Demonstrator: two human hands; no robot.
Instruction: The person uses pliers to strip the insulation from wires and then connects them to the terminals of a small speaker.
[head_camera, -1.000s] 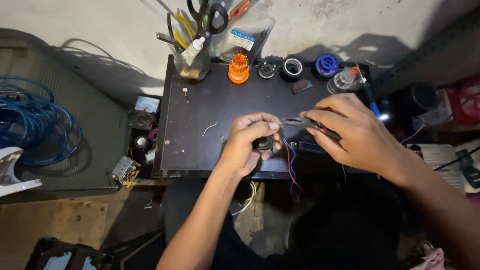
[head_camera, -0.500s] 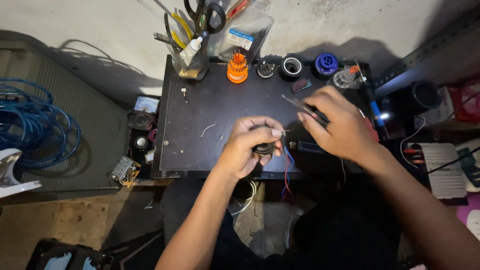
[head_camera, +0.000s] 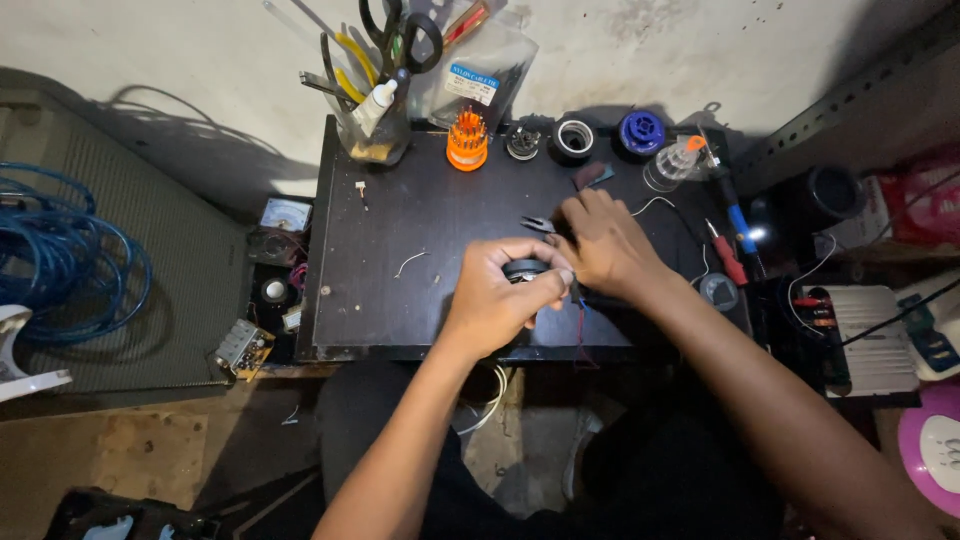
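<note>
While both hands work over the front half of the dark worktop (head_camera: 400, 300), the left hand (head_camera: 495, 300) closes its grip around a small round black part (head_camera: 524, 270), fingers curled over the top and thumb beneath. The part sits raised just above the worktop's front edge, near the middle. Red and blue wires (head_camera: 581, 325) hang down from beneath the hands past that edge.

The right hand (head_camera: 600, 245) lies just beside the left, touching or nearly touching it. Its fingers are bent and pinched around a slim dark tool, whose tip (head_camera: 537, 224) pokes out to the left; what kind of tool cannot be told.

At the back of the worktop stand a clear container (head_camera: 375, 130) holding scissors (head_camera: 400, 35) and other tools, an orange screwdriver-bit holder (head_camera: 467, 140), a roll of black tape (head_camera: 574, 138), and a blue round spool (head_camera: 641, 132). A small clear bottle with an orange cap (head_camera: 672, 165) lies on its side to the right of these. A red-handled tool (head_camera: 730, 260) lies near the right edge. A short scrap of white wire (head_camera: 408, 263) lies on the bare surface left of the hands.

A coil of blue cable (head_camera: 60, 260) rests well apart at far left.
</note>
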